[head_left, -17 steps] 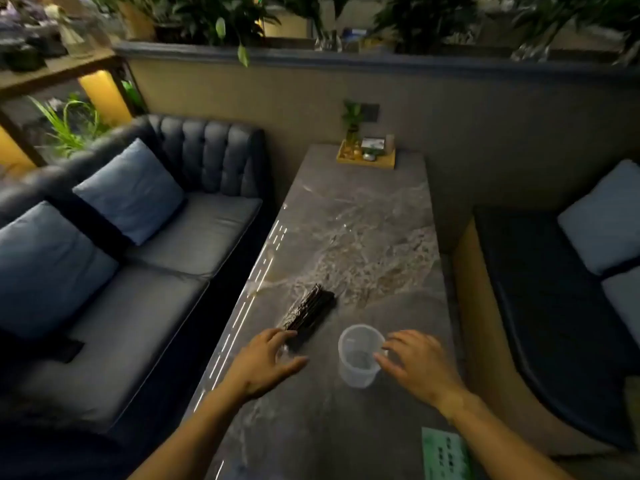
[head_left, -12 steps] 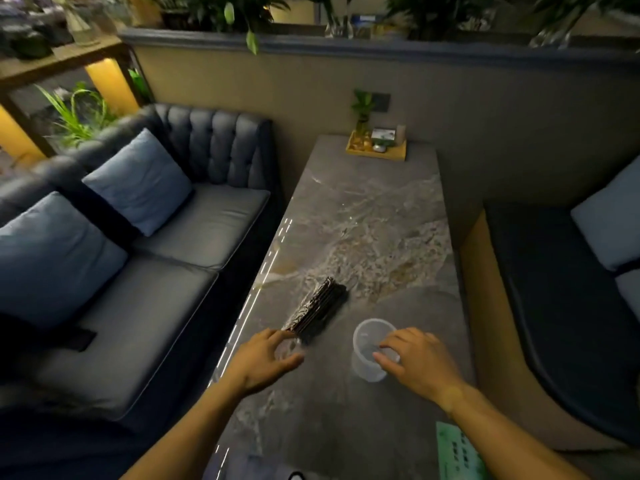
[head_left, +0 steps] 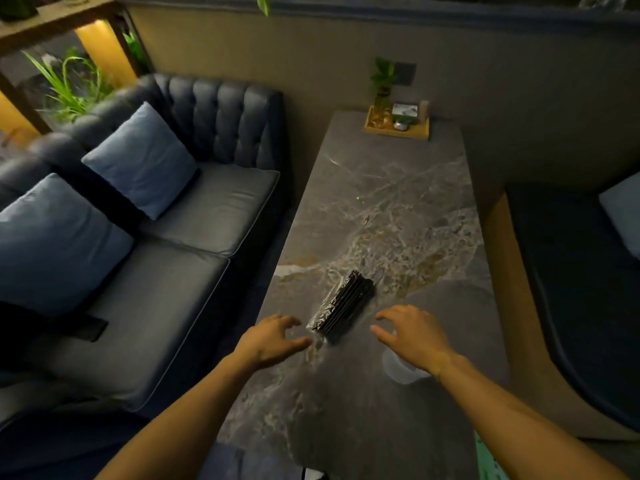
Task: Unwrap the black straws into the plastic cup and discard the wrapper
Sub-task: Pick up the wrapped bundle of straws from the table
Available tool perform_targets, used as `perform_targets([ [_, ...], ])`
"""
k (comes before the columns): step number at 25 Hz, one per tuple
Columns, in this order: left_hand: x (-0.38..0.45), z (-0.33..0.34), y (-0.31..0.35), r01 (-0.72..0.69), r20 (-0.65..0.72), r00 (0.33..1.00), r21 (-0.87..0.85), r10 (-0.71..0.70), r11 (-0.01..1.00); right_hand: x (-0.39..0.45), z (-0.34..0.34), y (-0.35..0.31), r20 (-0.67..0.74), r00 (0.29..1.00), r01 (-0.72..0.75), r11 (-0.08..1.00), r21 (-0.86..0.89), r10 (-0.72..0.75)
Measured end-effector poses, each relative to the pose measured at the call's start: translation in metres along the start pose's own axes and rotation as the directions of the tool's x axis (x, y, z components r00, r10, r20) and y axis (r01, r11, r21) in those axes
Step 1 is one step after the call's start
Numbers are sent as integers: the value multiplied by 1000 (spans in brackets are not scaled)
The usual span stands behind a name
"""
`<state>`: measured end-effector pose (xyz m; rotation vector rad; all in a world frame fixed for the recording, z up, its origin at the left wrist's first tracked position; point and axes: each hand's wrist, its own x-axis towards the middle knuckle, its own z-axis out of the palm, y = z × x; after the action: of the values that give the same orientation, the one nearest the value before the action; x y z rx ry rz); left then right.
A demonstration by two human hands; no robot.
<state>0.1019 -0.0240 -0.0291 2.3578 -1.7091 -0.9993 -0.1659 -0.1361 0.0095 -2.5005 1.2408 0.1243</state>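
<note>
Marble table (head_left: 398,209), straw pack (head_left: 343,306) (wrapped), cup (head_left: 398,370), tray (head_left: 396,131)

Dark tufted sofa (head_left: 207,216) left, two blue cushions (head_left: 142,161); wooden tray (head_left: 398,131) at marble table (head_left: 398,202) far end.

Straws: bundle of black straws (head_left: 344,306), sealed in a clear glossy wrapper (head_left: 320,325), lying flat.
Pose: set diagonally, near end toward the lower left, far end toward the upper right.
Place: on the marbled grey desk (head_left: 398,202), near its left edge.
Cup: translucent plastic cup (head_left: 398,367), to the right of the bundle's near end and closer to the viewer, largely hidden.
</note>
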Motion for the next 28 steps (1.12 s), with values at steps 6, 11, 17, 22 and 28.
perform_targets([
  [6, 40, 11, 8, 44, -1, 999, -17, -44, 999, 56, -5, 21, 72, 996, 52, 996, -69, -47],
  [11, 68, 31, 18, 147, 46, 988, -64, -145, 987, 113, -1, 39, 199, 967, 198, 960, -197, -158],
  [17, 108, 67, 25, 289, 36, 957, -114, -287, 950, 168, 34, 48, 317, 891, 406, 881, -242, -324],
  [22, 123, 97, 36, 323, -79, 940, -94, -331, 942, 195, 70, 48, 408, 824, 533, 784, -319, -394],
  [28, 127, 110, 43, 292, -191, 938, -14, -289, 956, 202, 90, 48, 380, 825, 539, 785, -305, -419],
])
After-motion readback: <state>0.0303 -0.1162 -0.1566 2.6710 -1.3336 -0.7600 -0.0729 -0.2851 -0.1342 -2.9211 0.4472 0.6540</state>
